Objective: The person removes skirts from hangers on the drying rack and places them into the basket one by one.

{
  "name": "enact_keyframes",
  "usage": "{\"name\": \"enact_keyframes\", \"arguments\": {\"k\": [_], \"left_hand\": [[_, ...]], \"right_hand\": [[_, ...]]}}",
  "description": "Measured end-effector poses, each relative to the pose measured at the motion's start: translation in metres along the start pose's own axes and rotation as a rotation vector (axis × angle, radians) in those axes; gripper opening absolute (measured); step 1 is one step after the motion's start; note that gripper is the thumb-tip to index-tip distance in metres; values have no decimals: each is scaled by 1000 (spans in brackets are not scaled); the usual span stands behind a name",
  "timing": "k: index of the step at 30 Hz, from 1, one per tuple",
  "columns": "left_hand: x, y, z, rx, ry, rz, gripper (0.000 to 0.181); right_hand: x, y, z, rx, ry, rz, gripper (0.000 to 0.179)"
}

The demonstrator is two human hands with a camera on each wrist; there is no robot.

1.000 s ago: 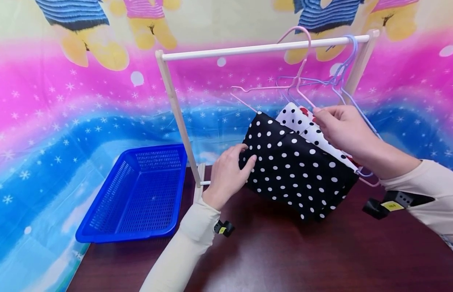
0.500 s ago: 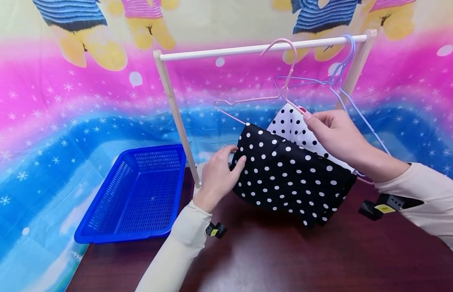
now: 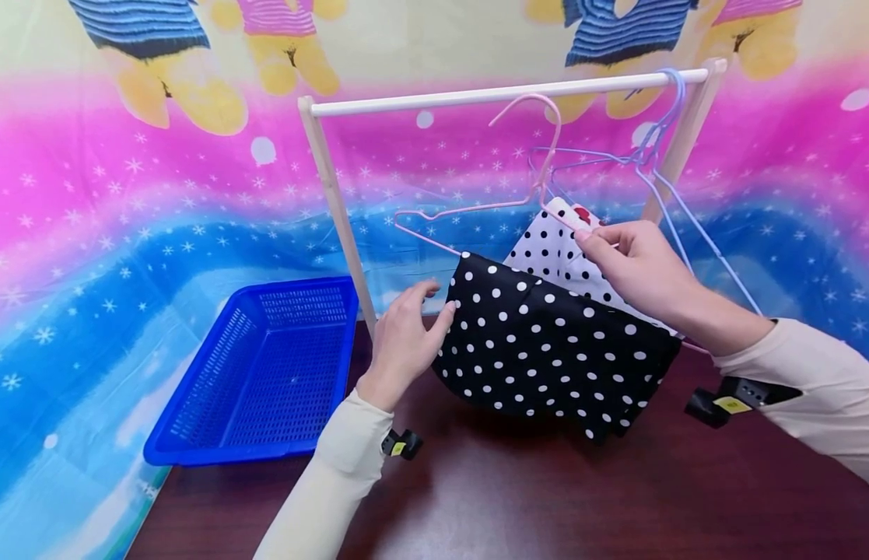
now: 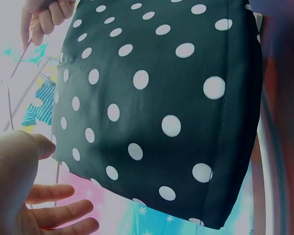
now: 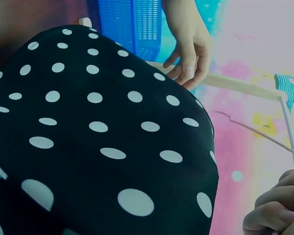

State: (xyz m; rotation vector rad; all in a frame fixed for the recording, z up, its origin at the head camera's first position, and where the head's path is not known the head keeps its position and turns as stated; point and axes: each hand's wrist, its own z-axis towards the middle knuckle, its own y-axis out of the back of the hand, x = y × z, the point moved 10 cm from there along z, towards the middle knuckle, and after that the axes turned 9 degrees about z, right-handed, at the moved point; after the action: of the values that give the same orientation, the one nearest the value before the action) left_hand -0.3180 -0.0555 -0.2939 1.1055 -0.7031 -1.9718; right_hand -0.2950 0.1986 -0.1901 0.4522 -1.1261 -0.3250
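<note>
Right hand [image 3: 637, 253] pinches pink hanger [image 3: 541, 188]; left hand [image 3: 404, 340], fingers parted, grips nothing; black polka-dot cloth [image 3: 551, 346] seems light, limp, best held by hanger.

Loose left grip [image 3: 404, 342], curled right grip [image 3: 635, 260]

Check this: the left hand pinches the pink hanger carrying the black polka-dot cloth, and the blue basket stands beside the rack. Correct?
Not the left: the head view shows the right hand pinching the pink hanger carrying the black polka-dot cloth. The blue basket does stand beside the rack.
</note>
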Motion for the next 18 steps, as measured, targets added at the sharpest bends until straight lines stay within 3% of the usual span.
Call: {"name": "enact_keyframes", "arguments": {"k": [18], "left_hand": [[20, -3, -11, -7, 15, 46, 38]], "right_hand": [[-1, -13, -5, 54, 101, -4, 52]]}}
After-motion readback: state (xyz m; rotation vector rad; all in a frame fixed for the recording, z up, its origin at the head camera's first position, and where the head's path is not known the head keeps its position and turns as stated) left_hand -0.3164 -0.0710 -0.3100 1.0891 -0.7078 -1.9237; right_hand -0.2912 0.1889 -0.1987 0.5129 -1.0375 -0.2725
